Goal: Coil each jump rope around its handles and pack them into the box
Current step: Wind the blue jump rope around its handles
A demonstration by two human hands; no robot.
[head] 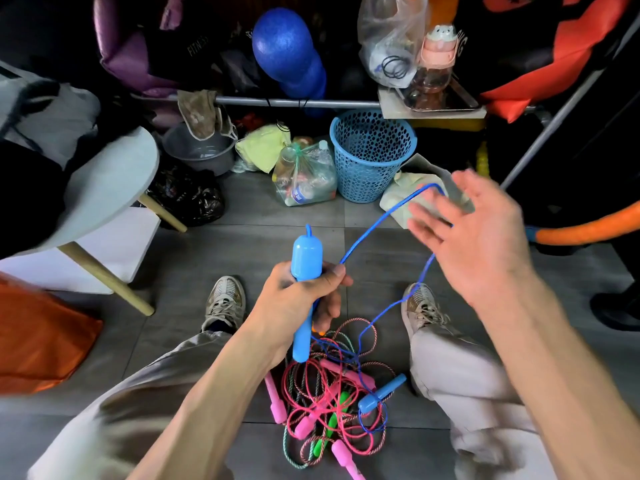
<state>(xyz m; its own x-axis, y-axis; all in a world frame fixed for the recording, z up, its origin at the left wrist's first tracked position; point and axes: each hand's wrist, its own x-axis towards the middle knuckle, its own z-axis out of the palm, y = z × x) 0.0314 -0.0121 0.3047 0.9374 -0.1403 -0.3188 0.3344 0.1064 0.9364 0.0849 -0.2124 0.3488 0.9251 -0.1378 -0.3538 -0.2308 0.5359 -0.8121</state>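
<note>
Left hand [304,299] grips blue handle [306,268].

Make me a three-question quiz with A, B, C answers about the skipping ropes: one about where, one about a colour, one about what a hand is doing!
1. Where is the rope pile?
A. floor between the feet
B. in the basket
C. on the table

2. What colour is the held handle?
A. green
B. blue
C. pink

3. What is the right hand doing?
A. making a fist
B. gripping a handle
C. spread open, blue cord over the fingers

Answers: A, the pile lies between the shoes; B, the left hand grips blue; C, the fingers are straight.
</note>
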